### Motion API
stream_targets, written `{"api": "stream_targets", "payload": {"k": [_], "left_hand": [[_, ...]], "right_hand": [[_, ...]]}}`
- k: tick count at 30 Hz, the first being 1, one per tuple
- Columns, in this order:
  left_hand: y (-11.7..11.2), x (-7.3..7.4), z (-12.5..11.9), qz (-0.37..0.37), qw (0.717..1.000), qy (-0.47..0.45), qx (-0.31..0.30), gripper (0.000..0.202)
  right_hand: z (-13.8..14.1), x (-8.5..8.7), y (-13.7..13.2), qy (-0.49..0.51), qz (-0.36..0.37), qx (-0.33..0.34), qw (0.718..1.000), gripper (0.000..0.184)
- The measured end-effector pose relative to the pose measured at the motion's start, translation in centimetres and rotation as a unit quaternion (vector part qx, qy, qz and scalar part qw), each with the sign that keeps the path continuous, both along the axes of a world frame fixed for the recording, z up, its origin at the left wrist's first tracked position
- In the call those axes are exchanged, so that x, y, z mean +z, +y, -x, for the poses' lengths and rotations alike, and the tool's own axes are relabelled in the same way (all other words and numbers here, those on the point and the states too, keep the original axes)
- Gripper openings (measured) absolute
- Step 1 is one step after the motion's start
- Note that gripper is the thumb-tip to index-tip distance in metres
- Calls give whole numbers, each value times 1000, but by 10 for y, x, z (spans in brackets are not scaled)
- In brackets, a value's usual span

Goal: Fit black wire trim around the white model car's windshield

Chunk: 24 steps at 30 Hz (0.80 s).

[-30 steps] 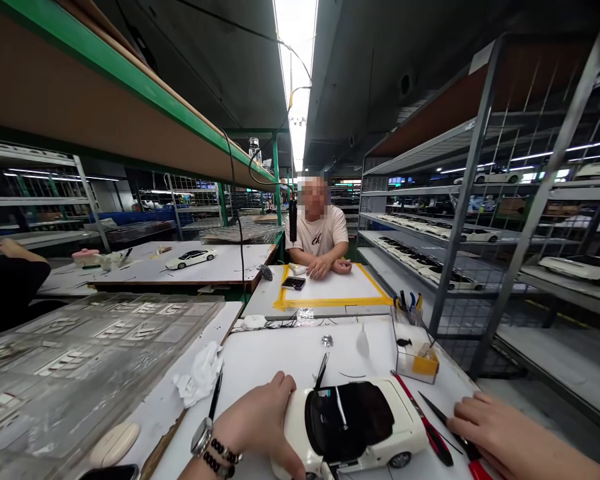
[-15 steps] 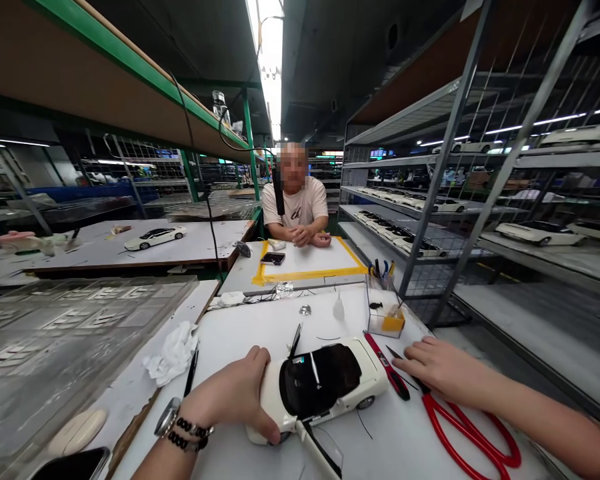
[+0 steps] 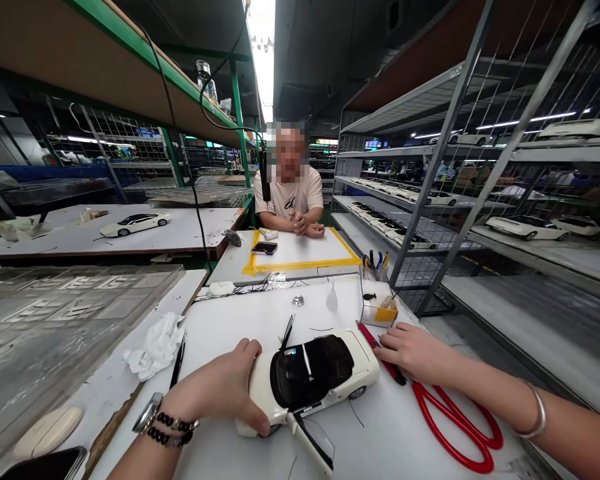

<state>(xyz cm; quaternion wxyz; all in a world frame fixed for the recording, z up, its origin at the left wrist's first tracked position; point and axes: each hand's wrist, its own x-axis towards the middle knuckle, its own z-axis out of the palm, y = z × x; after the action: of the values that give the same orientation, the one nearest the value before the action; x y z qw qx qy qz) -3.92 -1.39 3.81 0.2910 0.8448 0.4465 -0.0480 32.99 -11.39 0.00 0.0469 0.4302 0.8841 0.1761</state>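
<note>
Car [image 3: 310, 377] in L hand [image 3: 225, 390] | R hand [image 3: 413, 353] flat on cutter [image 3: 367, 332] | scissors [image 3: 425, 410] nr tbl [image 3: 405, 453] edge

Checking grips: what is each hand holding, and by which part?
The left hand clasps the white model car by the end nearest it. The right hand lies over the red-handled scissors, touching a red tool; grip cannot be told.

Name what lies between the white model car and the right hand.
A red-and-black tool, slanted, separates the model car from the right hand, whose fingertips seem on it. Head view.
</note>
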Motion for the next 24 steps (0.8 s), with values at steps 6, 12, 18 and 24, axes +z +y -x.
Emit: {"api": "stream_targets", "payload": {"k": [6, 12, 18, 24], "left_hand": [[0, 1, 1, 2, 1000, 2, -2, 86], [-1, 2, 1, 8, 1000, 6, 1, 86], [-3, 2, 0, -3, 1000, 5, -6, 87], [19, 13, 31, -84, 982, 101, 137, 58]], "right_hand": [[-3, 8, -13, 34, -4, -9, 999, 39], [-10, 15, -31, 39, -24, -21, 999, 29], [3, 26, -16, 38, -47, 5, 998, 25], [35, 36, 5, 54, -89, 50, 993, 26]]}}
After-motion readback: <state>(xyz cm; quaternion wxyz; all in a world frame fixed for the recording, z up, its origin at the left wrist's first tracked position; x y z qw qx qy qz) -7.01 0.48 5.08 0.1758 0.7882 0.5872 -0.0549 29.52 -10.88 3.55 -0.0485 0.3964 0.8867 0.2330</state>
